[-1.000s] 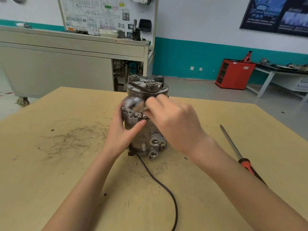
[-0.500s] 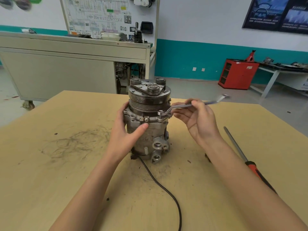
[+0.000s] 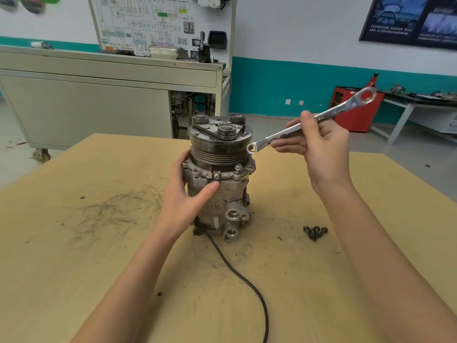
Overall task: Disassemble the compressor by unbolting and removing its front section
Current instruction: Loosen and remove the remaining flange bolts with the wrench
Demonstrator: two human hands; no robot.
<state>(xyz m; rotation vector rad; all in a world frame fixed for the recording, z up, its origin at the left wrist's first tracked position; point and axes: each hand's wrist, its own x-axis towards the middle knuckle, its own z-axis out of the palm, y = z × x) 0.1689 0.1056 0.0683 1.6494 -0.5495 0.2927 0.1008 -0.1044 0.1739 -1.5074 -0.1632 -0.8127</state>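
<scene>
Head view: the compressor [image 3: 217,194] is seen standing upright on the counter [image 3: 74,268], pulley end up. Its housing is gripped by the left hand [image 3: 183,201], with the thumb laid across the near face and the fingers curled round the far-left side just under the flange. A ring wrench [image 3: 279,136] is pinched by the right hand [image 3: 319,147] to the right of the compressor, thumb on top of the shaft. Its lower ring end hangs just beside the grooved pulley [image 3: 220,149] and is seated on no bolt.

Loose bolts [image 3: 315,231] lie in a small heap right of the compressor's base, so the unbolting is judged partly done. At least one bolt head [image 3: 238,167] is seen on the flange at the near right. The next move is judged to call for the ring to be lowered squarely over that head while the body is held against turning.

Open counter is left on both sides of the compressor for the handle's swing, though little height is left under the pulley's overhang. A black cable [image 3: 237,271] trails from the compressor's base toward the near edge.
</scene>
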